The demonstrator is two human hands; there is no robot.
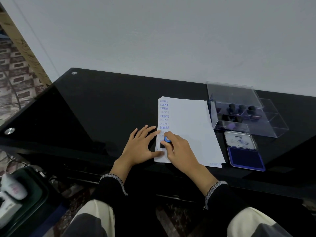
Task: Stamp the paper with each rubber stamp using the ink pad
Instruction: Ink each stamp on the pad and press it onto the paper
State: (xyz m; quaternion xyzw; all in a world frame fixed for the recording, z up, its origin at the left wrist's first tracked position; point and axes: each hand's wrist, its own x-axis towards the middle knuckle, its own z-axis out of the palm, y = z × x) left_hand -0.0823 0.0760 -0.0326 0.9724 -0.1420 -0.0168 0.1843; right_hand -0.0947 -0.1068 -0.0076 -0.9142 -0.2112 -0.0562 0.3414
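A stack of white paper (189, 127) lies on the black glass desk (102, 108), with a column of blue SAMPLE prints down its left edge. My right hand (179, 149) grips a rubber stamp (166, 140) with a blue-topped handle, its black base down on the paper's lower left. My left hand (141, 147) lies flat with spread fingers, its fingertips and thumb touching the paper's left edge. The open ink pad (245, 158), blue with a raised white-labelled lid, sits to the right of the paper.
A clear plastic box (239, 113) with its lid up holds several black-handled stamps at the back right. A white wall runs behind the desk. Lower left, a dark bin (25, 194) and a white bottle stand on the floor.
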